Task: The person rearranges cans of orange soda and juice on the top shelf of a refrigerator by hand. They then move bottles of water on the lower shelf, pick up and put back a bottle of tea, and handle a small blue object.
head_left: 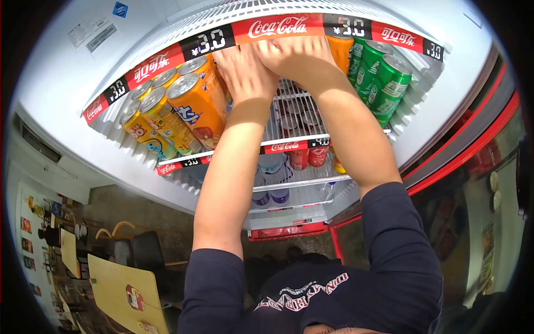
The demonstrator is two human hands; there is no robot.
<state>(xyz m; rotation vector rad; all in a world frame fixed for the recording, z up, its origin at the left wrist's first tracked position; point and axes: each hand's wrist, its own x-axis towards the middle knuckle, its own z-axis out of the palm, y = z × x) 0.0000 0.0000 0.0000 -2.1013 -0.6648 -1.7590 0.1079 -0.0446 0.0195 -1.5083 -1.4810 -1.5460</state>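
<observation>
Both of my hands reach into an open drinks fridge, just under the red and black price strip (285, 28). My left hand (245, 72) is beside the orange cans (194, 103), its fingertips hidden by the strip. Overlapping its wrist side, my right hand (297, 55) lies across the gap in the row, and its fingers also go out of sight behind the strip. Whether either hand holds a can is not visible. Green cans (389, 92) stand to the right, and yellow cans (161, 114) stand at the far left of the same shelf.
A lower shelf edge (286, 147) with red cans (317, 156) runs beneath my forearms, with bottles (271, 167) further down. The red-edged fridge door (473, 161) stands at the right. A wooden table (125, 289) and dark chairs (147, 250) are at the lower left.
</observation>
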